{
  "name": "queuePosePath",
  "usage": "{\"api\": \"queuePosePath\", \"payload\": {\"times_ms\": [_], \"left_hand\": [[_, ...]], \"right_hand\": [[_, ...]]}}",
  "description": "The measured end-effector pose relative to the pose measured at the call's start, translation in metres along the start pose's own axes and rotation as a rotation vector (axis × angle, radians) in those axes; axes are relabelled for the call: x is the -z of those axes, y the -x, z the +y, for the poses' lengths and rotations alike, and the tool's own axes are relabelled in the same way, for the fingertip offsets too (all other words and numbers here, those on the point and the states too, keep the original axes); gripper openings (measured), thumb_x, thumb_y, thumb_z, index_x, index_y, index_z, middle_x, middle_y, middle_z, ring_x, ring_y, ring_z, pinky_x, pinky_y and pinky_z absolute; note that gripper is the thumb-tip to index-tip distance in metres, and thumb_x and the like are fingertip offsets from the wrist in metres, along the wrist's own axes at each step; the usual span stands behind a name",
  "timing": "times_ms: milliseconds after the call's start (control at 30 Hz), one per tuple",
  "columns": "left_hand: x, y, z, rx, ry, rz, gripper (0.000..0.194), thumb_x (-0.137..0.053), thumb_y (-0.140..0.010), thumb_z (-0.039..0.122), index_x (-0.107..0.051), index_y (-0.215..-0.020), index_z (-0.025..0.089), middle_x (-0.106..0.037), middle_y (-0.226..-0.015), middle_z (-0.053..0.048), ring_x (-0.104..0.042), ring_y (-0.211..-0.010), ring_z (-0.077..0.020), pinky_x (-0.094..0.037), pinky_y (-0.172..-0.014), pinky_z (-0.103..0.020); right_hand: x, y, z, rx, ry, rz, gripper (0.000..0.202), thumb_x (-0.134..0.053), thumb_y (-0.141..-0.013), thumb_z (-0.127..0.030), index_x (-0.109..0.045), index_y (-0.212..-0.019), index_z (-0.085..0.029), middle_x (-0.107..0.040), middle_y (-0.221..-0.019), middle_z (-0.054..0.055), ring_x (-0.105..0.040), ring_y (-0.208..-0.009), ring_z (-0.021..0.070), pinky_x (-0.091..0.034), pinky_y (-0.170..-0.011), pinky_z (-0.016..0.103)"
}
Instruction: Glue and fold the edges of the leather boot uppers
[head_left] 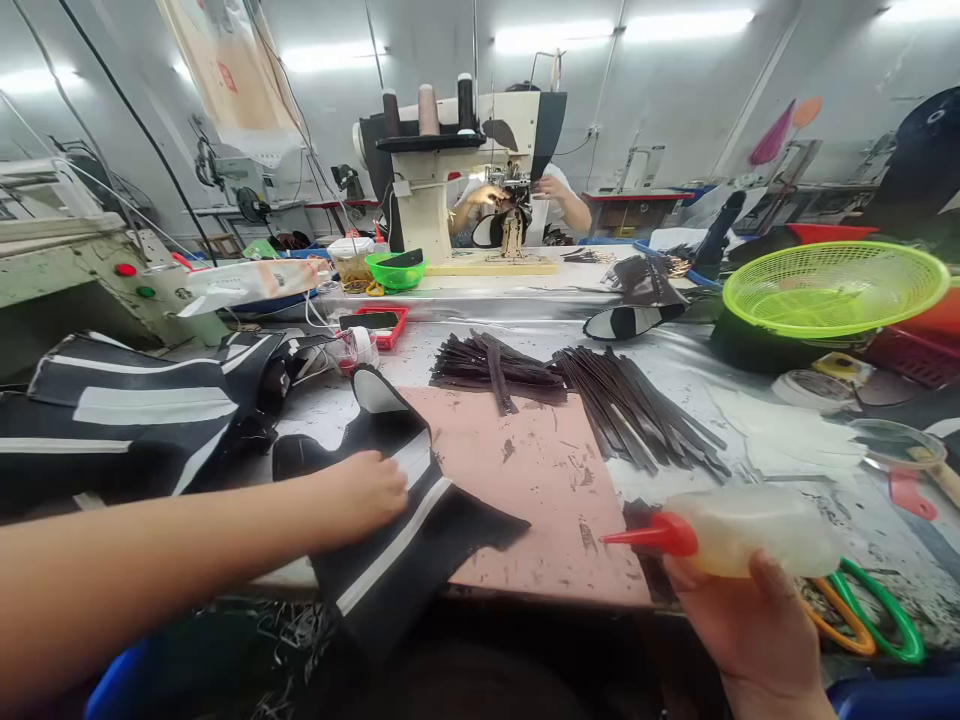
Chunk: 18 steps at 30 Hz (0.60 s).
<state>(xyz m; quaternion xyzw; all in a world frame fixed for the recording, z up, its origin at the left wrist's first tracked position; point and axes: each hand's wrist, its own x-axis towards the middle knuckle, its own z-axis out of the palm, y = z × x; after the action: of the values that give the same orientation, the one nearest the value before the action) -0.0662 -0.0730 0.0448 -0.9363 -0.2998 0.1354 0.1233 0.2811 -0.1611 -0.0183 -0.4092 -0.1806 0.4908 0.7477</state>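
My left hand (366, 497) lies on a black cut piece with white stripes (472, 525), which looks like a shoe upper part. Its fingers are curled onto the piece, with the fingertips partly hidden. The piece rests over a pink board (525, 470) and hangs past the table's front edge. On the right, my right hand (750, 620) is wrapped from below around a translucent squeeze bottle (765, 528) with a red nozzle pointing left. Yellowish liquid shows inside it. Dark strips lie in two bundles (495, 370) (637, 405) at the board's far edge.
Green- and orange-handled scissors (892, 610) lie beside my right hand. Striped black pieces (150, 400) are heaped at left. A lime-green basket (832, 290), white sheets (787, 430) and a magnifying glass (900, 443) stand right. Behind a sewing machine (427, 190), another person works.
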Motion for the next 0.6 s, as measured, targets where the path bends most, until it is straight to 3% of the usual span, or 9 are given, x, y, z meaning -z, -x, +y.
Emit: {"api": "queuePosePath", "payload": {"times_ms": [67, 100, 167, 267, 333, 400, 600], "left_hand": [[0.003, -0.004, 0.015, -0.265, 0.029, 0.016, 0.015, -0.056, -0.078, 0.019, -0.063, -0.091, 0.022, -0.066, -0.093, -0.005, -0.059, -0.084, -0.0189, -0.041, -0.071, -0.029], [0.001, -0.007, 0.021, -0.360, 0.064, 0.053, 0.022, -0.055, -0.081, 0.028, -0.061, -0.101, 0.024, -0.063, -0.107, -0.005, -0.057, -0.096, -0.0200, -0.040, -0.080, -0.031], [-0.011, -0.013, 0.026, -0.404, 0.125, 0.125, 0.039, -0.052, -0.082, 0.045, -0.051, -0.119, 0.031, -0.052, -0.127, -0.002, -0.045, -0.118, -0.0205, -0.031, -0.098, -0.035], [-0.032, -0.033, 0.025, -0.139, 0.153, 0.100, 0.046, -0.044, -0.086, 0.048, -0.041, -0.129, 0.031, -0.046, -0.133, -0.001, -0.036, -0.127, -0.0203, -0.022, -0.105, -0.043], [-0.040, -0.051, 0.027, 0.104, 0.160, 0.062, 0.047, -0.043, -0.087, 0.046, -0.041, -0.130, 0.026, -0.045, -0.133, -0.003, -0.033, -0.128, -0.0225, -0.023, -0.105, -0.047], [-0.042, -0.066, 0.034, 0.263, 0.168, 0.061, 0.048, -0.044, -0.087, 0.043, -0.043, -0.129, 0.022, -0.045, -0.133, -0.005, -0.031, -0.129, -0.0245, -0.025, -0.105, -0.049], [-0.048, -0.072, 0.055, 0.382, 0.176, 0.231, 0.039, -0.042, -0.089, 0.033, -0.052, -0.122, 0.016, -0.050, -0.128, -0.009, -0.033, -0.128, -0.0269, -0.032, -0.102, -0.048]], "right_hand": [[-0.003, 0.001, 0.001, 0.014, 0.016, -0.024, 0.055, -0.077, -0.050, -0.048, -0.061, -0.100, -0.031, -0.064, -0.090, 0.002, -0.055, -0.063, 0.0158, -0.037, -0.039, 0.023], [-0.004, 0.002, 0.002, 0.018, 0.017, -0.033, 0.057, -0.077, -0.050, -0.048, -0.060, -0.102, -0.032, -0.064, -0.092, 0.002, -0.056, -0.064, 0.0162, -0.037, -0.039, 0.023], [-0.008, 0.001, 0.003, 0.013, 0.010, -0.037, 0.058, -0.077, -0.051, -0.047, -0.060, -0.104, -0.032, -0.064, -0.094, 0.002, -0.056, -0.065, 0.0165, -0.037, -0.039, 0.022], [-0.016, -0.006, 0.006, -0.020, -0.011, 0.008, 0.055, -0.079, -0.048, -0.044, -0.062, -0.097, -0.027, -0.064, -0.092, 0.002, -0.056, -0.064, 0.0145, -0.039, -0.039, 0.021], [-0.027, -0.015, 0.011, -0.009, -0.009, 0.033, 0.053, -0.080, -0.046, -0.041, -0.061, -0.093, -0.024, -0.063, -0.089, 0.001, -0.057, -0.066, 0.0139, -0.043, -0.041, 0.020], [-0.042, -0.027, 0.020, 0.055, 0.028, 0.031, 0.052, -0.078, -0.048, -0.040, -0.060, -0.093, -0.023, -0.063, -0.088, 0.001, -0.057, -0.069, 0.0142, -0.046, -0.045, 0.021], [-0.092, -0.051, 0.056, 0.156, 0.399, -0.025, 0.056, -0.076, -0.050, -0.041, -0.056, -0.097, -0.019, -0.063, -0.094, 0.008, -0.060, -0.079, 0.0219, -0.051, -0.055, 0.031]]}}
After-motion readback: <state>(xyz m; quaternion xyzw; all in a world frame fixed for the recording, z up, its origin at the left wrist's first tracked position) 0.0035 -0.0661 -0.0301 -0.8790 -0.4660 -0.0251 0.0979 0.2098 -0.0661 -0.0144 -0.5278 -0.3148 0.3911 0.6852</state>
